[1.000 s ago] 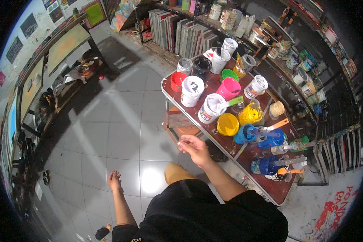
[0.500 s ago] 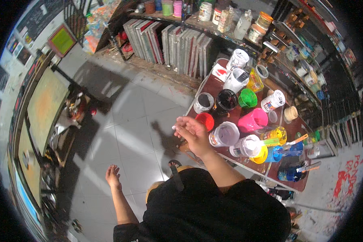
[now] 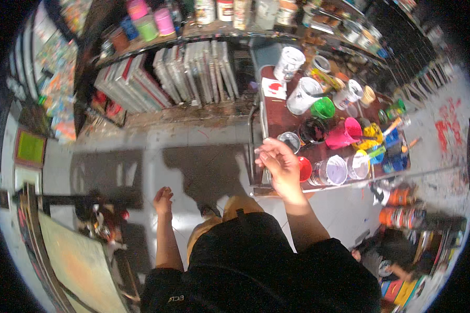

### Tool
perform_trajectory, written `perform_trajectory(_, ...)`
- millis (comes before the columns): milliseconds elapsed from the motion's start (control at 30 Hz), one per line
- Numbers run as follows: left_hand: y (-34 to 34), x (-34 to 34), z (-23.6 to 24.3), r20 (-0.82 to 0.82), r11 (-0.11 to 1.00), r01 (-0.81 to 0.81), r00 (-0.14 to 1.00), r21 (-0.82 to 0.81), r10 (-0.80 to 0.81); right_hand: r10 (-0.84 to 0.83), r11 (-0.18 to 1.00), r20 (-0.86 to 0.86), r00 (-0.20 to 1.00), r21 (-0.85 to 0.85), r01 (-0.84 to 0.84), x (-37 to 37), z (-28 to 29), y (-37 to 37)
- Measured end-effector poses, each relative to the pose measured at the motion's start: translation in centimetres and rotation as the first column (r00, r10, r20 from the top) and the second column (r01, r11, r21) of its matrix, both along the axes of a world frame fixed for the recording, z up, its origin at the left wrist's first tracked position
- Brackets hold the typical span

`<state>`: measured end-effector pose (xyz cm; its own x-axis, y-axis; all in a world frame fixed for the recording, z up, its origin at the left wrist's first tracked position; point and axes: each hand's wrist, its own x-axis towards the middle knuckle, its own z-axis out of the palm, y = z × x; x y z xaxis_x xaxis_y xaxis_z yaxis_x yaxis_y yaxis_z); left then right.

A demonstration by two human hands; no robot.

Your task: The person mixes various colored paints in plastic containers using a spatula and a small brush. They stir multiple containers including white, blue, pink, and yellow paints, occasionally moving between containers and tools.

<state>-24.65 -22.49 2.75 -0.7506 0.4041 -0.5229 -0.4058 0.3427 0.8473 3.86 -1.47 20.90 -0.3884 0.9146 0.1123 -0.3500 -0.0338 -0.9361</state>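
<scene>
My right hand (image 3: 279,164) is raised at the near left corner of a brown paint cart (image 3: 277,121). Its fingers are bunched together, and something small and pale may sit at the tips; I cannot tell what. Closest to it are a red paint cup (image 3: 304,168) and a clear jar (image 3: 289,141). My left hand (image 3: 163,199) hangs by my side over the tiled floor with loosely curled fingers and nothing in it.
The cart carries white buckets (image 3: 303,96), a green cup (image 3: 322,108), a pink cup (image 3: 344,133) and several brushes. Stacked canvases (image 3: 193,73) fill a shelf behind it. A canvas on an easel (image 3: 81,266) stands at lower left. More paint cans (image 3: 399,197) sit on the floor.
My view has swung round, so the cart now lies up and to the right. My right hand has shifted from the cart's long side to its near left corner. My left hand still hangs down.
</scene>
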Motion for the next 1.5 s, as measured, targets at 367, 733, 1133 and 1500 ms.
perform_trajectory(367,21.6,-6.8,-4.3,0.006,0.818,0.540,0.834,0.197,-0.551,-0.806,0.590,0.512,0.298,0.734,0.336,7.4,6.6,13.5)
perform_trajectory(733,43.5,9.8,0.1,-0.452,0.204,0.979,0.188,0.012,-0.872,-0.517,0.850,0.826,0.224,0.465,0.246,9.4,2.7,22.9)
perform_trajectory(1133,53.0,22.1,-3.5,-0.589,0.162,0.983,0.179,0.082,-0.788,-0.662,0.726,0.656,0.363,0.440,0.528,7.6,1.4,27.6)
perform_trajectory(1500,52.3,24.0,-3.7,-0.706,0.126,0.991,0.058,-0.044,-0.706,-0.714,0.654,0.678,0.173,0.559,0.510,6.2,0.1,28.6)
